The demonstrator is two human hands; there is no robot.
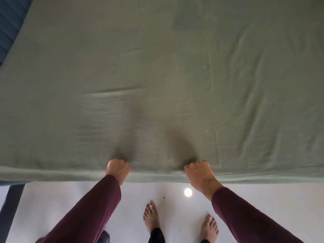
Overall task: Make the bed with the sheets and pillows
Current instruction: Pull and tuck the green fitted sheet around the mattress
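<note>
- Down at the near edge of the bed, the left hand [117,168] is clenched around a fold of the green sheet [157,67]; its maroon sleeve [91,211] reaches up from below
- the right hand [199,172] grips the same edge just beside it, fingers curled into the cloth — rings show on two fingers
- no writing can be read
- the sheet lies spread over the mattress, faintly creased, puckered at each fist; bare feet [150,216] stand on the white floor [263,199]
</note>
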